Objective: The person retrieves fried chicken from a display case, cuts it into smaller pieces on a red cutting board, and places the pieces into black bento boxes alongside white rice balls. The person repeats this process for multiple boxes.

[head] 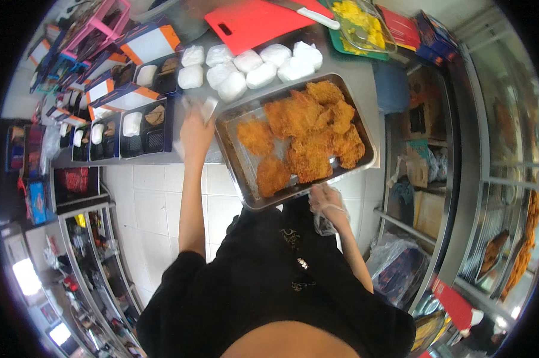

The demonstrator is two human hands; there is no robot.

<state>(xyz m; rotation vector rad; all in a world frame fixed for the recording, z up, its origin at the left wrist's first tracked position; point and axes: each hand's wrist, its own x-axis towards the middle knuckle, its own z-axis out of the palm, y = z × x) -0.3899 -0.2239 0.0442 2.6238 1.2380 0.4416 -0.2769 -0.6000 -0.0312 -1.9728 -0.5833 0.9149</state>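
Note:
A metal tray (241, 190) of breaded fried pieces (312, 154) rests at an angle on the counter, its near corner jutting past the edge. At its near rim is my right hand (326, 202), in a clear plastic glove; whether the fingers grip the rim cannot be told. My left hand (197, 127), blurred, is over the counter left of the tray, with a white piece of paper or cloth (209, 108) at its fingers. Beyond the tray lie several white wrapped bundles (232, 86). Open compartment boxes (145, 142) at the left each hold a white bundle and a brown piece.
At the back are a red cutting board (251, 27) with a white-handled knife (317, 18), and a glass dish of yellow food (363, 27) on a green board (341, 48). A pink basket (100, 24) stands back left. Shelving (430, 147) lines the right.

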